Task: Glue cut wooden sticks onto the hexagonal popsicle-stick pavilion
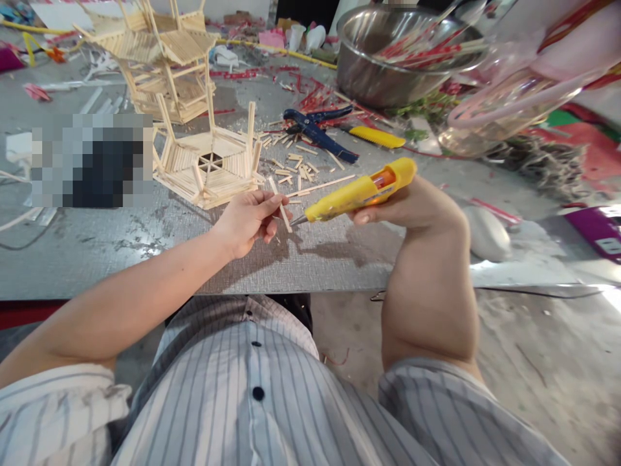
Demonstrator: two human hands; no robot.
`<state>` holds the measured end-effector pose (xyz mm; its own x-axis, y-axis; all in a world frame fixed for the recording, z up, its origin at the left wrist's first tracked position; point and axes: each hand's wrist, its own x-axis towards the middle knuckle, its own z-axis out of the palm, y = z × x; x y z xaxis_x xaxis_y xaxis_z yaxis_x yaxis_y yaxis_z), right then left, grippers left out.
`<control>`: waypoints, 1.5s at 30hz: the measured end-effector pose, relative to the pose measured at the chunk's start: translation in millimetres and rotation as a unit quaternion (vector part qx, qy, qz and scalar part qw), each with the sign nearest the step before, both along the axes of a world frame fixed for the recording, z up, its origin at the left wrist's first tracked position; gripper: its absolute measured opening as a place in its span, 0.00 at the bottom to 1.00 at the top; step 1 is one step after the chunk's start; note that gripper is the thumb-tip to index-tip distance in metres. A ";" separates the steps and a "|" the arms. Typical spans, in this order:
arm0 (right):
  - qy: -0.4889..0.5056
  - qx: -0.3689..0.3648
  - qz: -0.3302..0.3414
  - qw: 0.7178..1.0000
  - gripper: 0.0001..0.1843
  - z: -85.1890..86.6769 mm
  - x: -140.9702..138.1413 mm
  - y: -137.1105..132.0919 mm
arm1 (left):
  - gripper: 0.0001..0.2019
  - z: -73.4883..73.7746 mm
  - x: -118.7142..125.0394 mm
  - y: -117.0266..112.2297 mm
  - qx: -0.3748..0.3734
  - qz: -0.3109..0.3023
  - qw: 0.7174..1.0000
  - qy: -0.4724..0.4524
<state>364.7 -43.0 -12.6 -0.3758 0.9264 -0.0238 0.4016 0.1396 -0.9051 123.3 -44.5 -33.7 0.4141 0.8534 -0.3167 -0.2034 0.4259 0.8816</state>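
Observation:
Between the thumb and fingers of my left hand [252, 220] is a short wooden stick [281, 208], tilted over the table. My right hand [395, 204] is wrapped round a yellow hot glue gun [356, 194], whose metal nozzle points left and meets or nearly meets the stick's lower end. Just beyond my left hand stands a six-sided wooden stick frame [182, 169] with upright posts. Behind it is a taller pavilion-like model [162, 71] of the same sticks. Cut stick pieces [298, 169] lie scattered beside the frame.
Blue-handled cutters [320, 129] and a yellow utility knife [376, 136] lie past the glue gun. A steel bowl [363, 81] holding red-and-white packets stands behind. A white computer mouse [488, 233] is at right, near the table's front edge [310, 288]. A blurred-out patch covers the left side.

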 end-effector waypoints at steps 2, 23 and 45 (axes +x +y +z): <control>0.000 0.002 -0.001 1.000 0.18 0.4 -0.6 -0.2 | 0.13 -0.2 -0.3 0.3 0.001 -0.002 1.000 -0.001; -0.004 -0.002 -0.001 1.000 0.16 3.2 -4.5 -1.8 | 0.15 -2.5 1.7 2.0 0.028 0.029 0.999 0.031; 0.031 0.034 -0.023 0.999 0.23 -5.5 0.9 -1.2 | 0.17 -3.1 0.9 0.7 0.040 0.037 0.998 0.043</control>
<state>365.6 -44.2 -18.1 -0.3308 0.9417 0.0619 0.3527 0.1842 -0.9174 124.3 -43.8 -36.8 0.3238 0.9042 -0.2785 -0.1544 0.3409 0.9273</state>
